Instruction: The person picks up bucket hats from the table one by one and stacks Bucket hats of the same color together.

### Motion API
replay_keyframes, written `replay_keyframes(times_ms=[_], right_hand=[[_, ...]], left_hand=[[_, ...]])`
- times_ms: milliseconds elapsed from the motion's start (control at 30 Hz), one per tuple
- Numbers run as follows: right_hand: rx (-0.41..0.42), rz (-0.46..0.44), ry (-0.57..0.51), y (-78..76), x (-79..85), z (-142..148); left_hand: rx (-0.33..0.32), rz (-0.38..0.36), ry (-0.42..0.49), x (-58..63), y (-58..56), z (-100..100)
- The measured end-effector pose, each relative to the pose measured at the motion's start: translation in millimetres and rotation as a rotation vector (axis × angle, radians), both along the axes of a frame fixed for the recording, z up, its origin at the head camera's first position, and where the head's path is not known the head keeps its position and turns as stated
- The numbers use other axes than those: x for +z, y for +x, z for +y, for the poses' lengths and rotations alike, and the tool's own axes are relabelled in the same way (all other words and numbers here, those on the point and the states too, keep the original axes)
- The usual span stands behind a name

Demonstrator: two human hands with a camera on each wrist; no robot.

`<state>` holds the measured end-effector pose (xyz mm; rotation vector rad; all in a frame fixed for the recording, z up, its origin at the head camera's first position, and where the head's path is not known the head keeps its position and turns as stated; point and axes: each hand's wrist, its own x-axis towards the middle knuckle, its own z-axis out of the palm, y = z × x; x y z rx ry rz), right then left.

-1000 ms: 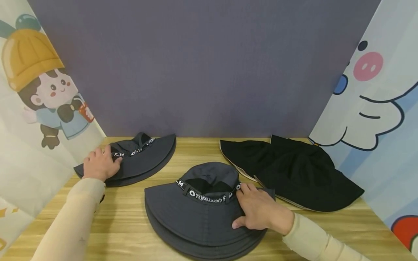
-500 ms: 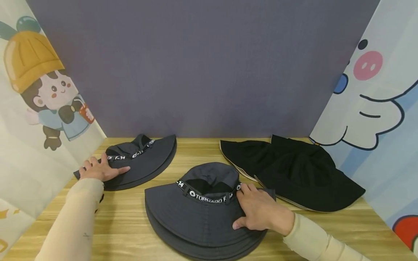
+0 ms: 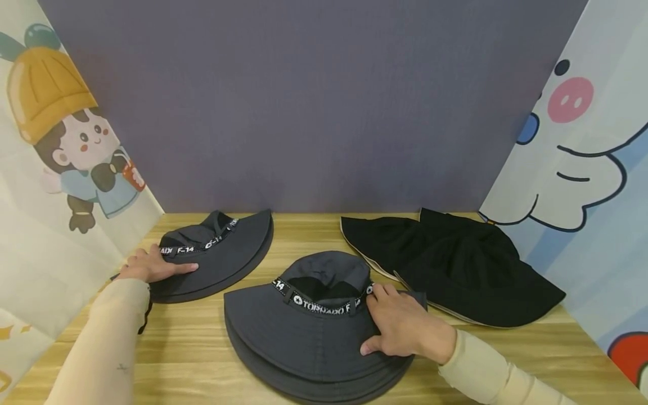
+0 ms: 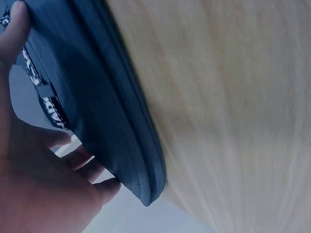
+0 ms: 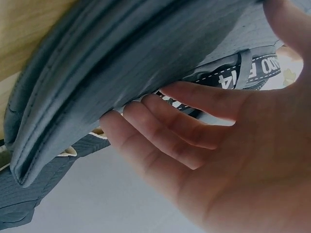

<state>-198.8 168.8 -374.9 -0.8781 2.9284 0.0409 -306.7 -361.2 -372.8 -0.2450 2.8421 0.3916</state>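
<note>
Hat in dark grey (image 3: pixel 321 337), its band lettered "TORNADO", lies at the near centre of a wooden bench (image 3: pixel 192 354), crown facing away from the person. The right hand (image 3: pixel 402 320) rests on the hat's right side, its back upward and its thumb spread from nearly straight fingers; this grip is unclenched, only touching the fabric. Farther back on the left, a second grey hat (image 3: pixel 223 264) lies under the left hand (image 3: pixel 149 267), whose thumb stretches over the brim; that grip is also loose, digits apart. The left wrist view shows what the head view hides: fingertips against the brim's edge. The right wrist view similarly reveals fingertips lined up along fabric beside the lettered band. Compared with half a second ago, the second hat and left hand sit slightly nearer the person, while the right hand and its hat look unmoved. Toward the back right, black hats (image 3: pixel 460 270) overlap before a grey panel (image 3: pixel 314 112).
</note>
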Motion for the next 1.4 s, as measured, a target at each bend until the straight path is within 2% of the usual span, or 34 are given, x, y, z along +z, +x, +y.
replay_keyframes(times_ms=[167,400,533,633,733,900,1200,1400], right_hand=[[0.0,-0.003,0.002,-0.7,-0.6,0.3],[-0.009,-0.013,0.008,-0.1,-1.1,0.5],[-0.013,-0.02,0.005,0.4,-1.5,0.8],[-0.009,-0.014,0.004,0.3,-2.0,1.5],[-0.004,-0.006,0.001,0.1,-2.4,2.3],[0.005,-0.004,-0.008,0.1,-2.3,3.5],[0.007,0.003,-0.005,-1.2,-2.6,3.4],[-0.003,-0.001,-0.009,-0.8,-1.9,3.9]], left_hand=[[-0.025,0.017,-0.04,1.2,0.3,-4.1],[0.027,0.074,-0.001,3.9,1.9,-5.1],[-0.003,0.116,0.059,6.5,0.6,-4.7],[-0.058,0.125,0.096,8.0,-0.3,-4.6],[-0.091,0.127,0.093,8.8,-0.8,-4.9],[-0.102,0.138,0.078,8.7,-2.9,-5.2],[-0.137,0.264,0.048,7.5,-5.1,1.8],[-0.162,0.368,-0.016,9.5,-9.2,11.6]])
